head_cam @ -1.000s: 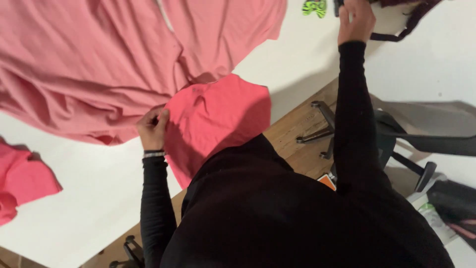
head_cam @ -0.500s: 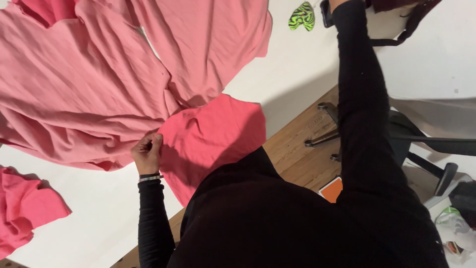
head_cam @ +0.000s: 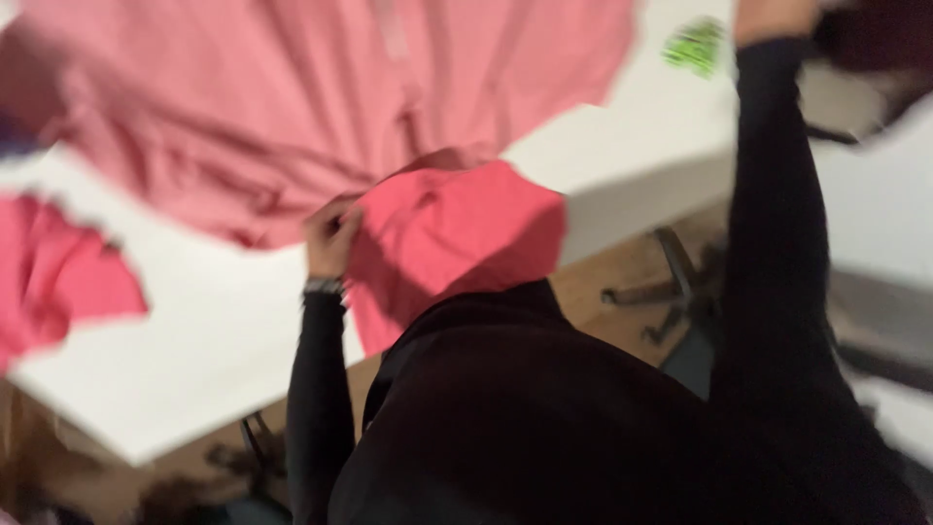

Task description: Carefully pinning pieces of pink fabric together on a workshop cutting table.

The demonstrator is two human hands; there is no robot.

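The frame is motion-blurred. Three pink cloths lie on one white table (head_cam: 194,389): a large pale pink garment (head_cam: 321,107) spread across the top, a brighter pink piece (head_cam: 457,233) hanging over the near edge, and another bright pink piece (head_cam: 49,272) at the left. The left hand (head_cam: 332,238) pinches the edge of the middle piece where it meets the large garment. The right hand (head_cam: 773,15) reaches up, cut by the frame; its grip cannot be told. One green object (head_cam: 695,44) lies nearby.

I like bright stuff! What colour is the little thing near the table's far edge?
The little thing is bright green, blurred, in the head view.
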